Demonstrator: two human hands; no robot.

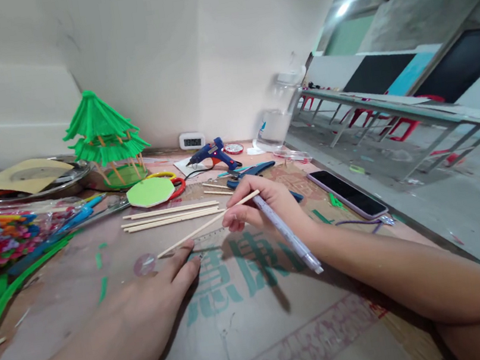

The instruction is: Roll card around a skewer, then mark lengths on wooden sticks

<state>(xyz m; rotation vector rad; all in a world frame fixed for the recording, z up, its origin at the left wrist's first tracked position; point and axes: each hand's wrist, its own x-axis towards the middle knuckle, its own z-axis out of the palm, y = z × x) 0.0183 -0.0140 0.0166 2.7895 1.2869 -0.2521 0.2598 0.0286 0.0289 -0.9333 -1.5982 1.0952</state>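
My right hand (pixel 266 209) pinches a thin wooden stick (pixel 202 229) between thumb and fingers, above the cardboard. A pale pen (pixel 286 234) is also tucked in this hand, sloping down toward the wrist. My left hand (pixel 157 291) rests on the cardboard sheet (pixel 247 347) with its fingers stretched out, holding nothing. Its fingertips touch or nearly touch a clear ruler (pixel 207 235), partly hidden by the hand. The stick's lower left end comes close to those fingers. Several more wooden sticks (pixel 171 216) lie side by side just beyond.
A green-roofed model pavilion (pixel 101 137) stands at the back left, behind a light green octagon (pixel 150 192) and scissors (pixel 178 187). Pipe cleaners (pixel 0 240) fill the left side. A glue gun (pixel 213 155), pliers (pixel 254 172), a water jug (pixel 276 117) and a phone (pixel 348 193) stand or lie farther right.
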